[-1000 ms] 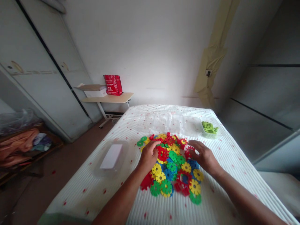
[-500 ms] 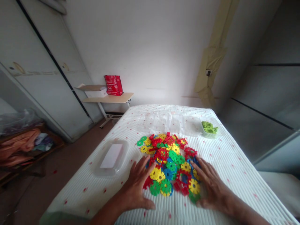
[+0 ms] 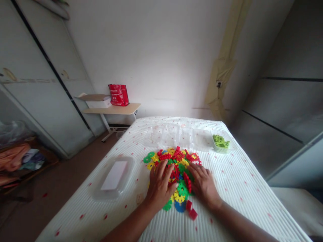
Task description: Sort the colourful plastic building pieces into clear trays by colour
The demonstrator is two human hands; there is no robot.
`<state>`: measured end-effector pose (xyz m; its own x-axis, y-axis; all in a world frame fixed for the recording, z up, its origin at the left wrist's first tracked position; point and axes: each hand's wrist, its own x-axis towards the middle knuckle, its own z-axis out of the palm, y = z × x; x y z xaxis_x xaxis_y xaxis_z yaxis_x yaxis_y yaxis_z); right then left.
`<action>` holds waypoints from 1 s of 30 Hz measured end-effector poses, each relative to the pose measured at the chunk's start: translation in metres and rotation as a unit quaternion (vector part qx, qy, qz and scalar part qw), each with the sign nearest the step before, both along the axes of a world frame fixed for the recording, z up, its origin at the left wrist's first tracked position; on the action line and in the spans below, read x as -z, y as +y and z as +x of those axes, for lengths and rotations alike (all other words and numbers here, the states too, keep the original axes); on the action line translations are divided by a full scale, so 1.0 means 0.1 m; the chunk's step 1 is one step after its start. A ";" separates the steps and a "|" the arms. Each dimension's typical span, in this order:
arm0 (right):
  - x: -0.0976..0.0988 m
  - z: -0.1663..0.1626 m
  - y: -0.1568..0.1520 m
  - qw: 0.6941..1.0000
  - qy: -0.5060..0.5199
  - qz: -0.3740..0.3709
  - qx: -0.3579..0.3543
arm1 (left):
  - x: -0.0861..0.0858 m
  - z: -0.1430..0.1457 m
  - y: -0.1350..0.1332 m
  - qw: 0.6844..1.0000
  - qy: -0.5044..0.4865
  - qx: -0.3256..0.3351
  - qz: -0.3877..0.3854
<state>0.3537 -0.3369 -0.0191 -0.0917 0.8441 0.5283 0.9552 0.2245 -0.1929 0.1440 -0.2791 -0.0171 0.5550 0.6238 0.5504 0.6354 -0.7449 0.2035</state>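
Note:
A heap of plastic interlocking pieces, with notched discs in green, yellow and blue and square or bar shapes in red, lies on the white quilted cover. My left hand rests over the heap's left side, fingers stretched out and pointing away from me. Against the right side lies my right hand, its fingers extended over a green disc and beside an upright red piece. Neither hand grips a piece. The pieces under the palms are hidden.
Clear plastic containers stand in a row behind the heap. The rightmost holds light green pieces. To the left is a clear lid or tray with a white paper. A side table bears a red bag.
Both hands have moved inward from the heap's sides, pushing the pieces closer together. The heap is narrower. The camera view has shifted slightly.

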 end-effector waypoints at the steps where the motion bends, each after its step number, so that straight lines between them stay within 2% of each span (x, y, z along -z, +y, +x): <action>1: -0.03 -0.01 0.01 1.000 0.007 0.004 -0.006 | -0.02 0.01 0.03 1.000 -0.006 -0.006 0.001; 5: -0.10 0.11 -0.01 0.995 0.094 0.024 -0.034 | -0.01 -0.02 0.13 0.998 -0.056 -0.028 -0.002; 8: -0.09 0.28 -0.02 0.976 0.218 0.017 0.007 | 0.05 -0.10 0.21 0.990 -0.127 -0.056 -0.010; 12: -0.06 0.45 -0.01 0.909 0.400 -0.032 0.116 | 0.12 -0.24 0.28 0.974 -0.197 -0.101 -0.053; 15: -0.07 0.49 0.01 0.858 0.487 -0.075 0.144 | 0.14 -0.30 0.29 0.962 -0.232 -0.118 -0.085; 17: -0.10 0.48 0.01 0.845 0.507 -0.079 0.147 | 0.15 -0.31 0.28 0.958 -0.244 -0.116 -0.093; 25: -0.13 0.45 0.03 0.839 0.518 -0.070 0.152 | 0.15 -0.26 0.30 0.965 -0.233 -0.093 -0.080; 27: -0.11 0.46 0.04 0.832 0.529 -0.073 0.150 | 0.09 -0.25 0.33 0.969 -0.220 -0.085 -0.076; 30: -0.10 0.47 0.04 0.819 0.549 -0.079 0.146 | -0.11 -0.20 0.37 0.974 -0.203 -0.074 -0.066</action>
<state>0.4004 -0.3328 -0.0092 0.5839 0.8109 0.0391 0.1960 -0.0940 -0.9761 0.1237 -0.2418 -0.0066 0.2073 0.7602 0.6157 0.5817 -0.6018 0.5472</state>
